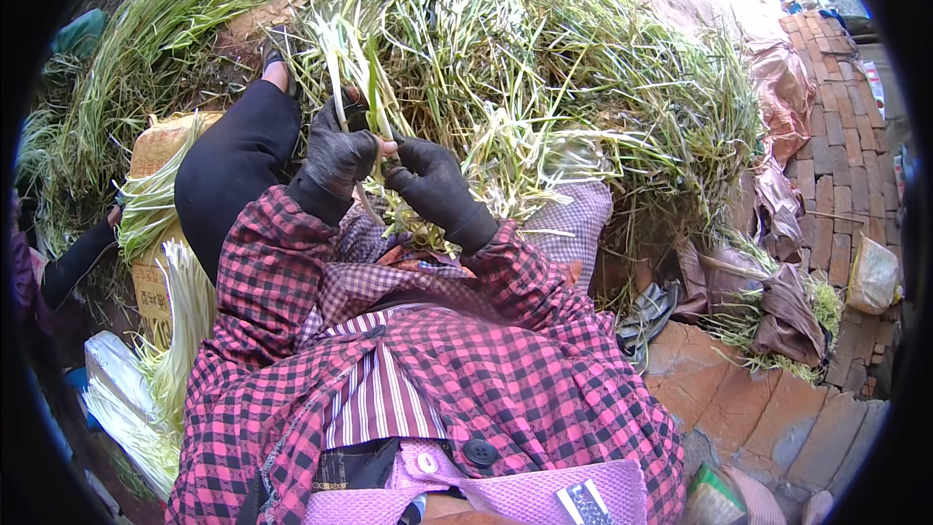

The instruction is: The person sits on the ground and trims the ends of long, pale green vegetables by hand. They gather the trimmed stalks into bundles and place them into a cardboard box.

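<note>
My left hand (341, 149), in a dark glove with bare fingertips, is closed around a few white-and-green vegetable stalks (373, 80) that look like garlic shoots. Their tops point away from me. My right hand (437, 179), also in a dark glove, pinches the same stalks lower down, close beside my left fingers. Below my hands, peeled leaves and scraps (408, 222) lie on my checked apron (568, 226). Just beyond rises a large heap of green stalks and leaves (466, 36).
Bundled pale stalks (182, 299) stand at my left beside a yellow printed sack (157, 292). Another bundle (149, 215) lies on the sack. A co-worker's dark sleeve (76, 266) shows at far left. Brick paving (831, 138) and cloth bundles (791, 313) are on the right.
</note>
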Demonstrator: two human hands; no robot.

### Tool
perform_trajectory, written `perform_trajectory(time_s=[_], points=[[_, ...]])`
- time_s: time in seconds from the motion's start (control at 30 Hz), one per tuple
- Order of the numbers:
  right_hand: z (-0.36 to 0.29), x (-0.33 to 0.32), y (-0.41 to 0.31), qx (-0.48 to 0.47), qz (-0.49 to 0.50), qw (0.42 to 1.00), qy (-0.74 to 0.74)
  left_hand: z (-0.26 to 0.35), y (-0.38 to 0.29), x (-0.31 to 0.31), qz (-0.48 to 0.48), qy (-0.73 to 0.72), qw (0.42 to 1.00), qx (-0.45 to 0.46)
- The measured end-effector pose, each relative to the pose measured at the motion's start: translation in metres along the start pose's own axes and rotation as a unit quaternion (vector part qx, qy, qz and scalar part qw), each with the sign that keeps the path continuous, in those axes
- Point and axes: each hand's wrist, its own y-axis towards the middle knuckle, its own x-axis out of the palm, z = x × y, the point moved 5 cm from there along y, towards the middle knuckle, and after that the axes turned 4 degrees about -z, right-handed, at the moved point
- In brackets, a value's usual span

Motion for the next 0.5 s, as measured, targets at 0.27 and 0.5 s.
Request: perform_trajectory(time_s=[0.27, 0.5], points=[[0.029, -0.012, -0.019, 0.058, -0.108, 0.976, -0.179, 0.015, 0.004, -0.007, -0.011, -0.06, 0.998, 0.019], [0.093, -0.06, -0.033, 0.165, -0.03, 0.937, -0.308, 0.048, -0.004, -0.024, 0.053, -0.047, 0.997, -0.009]])
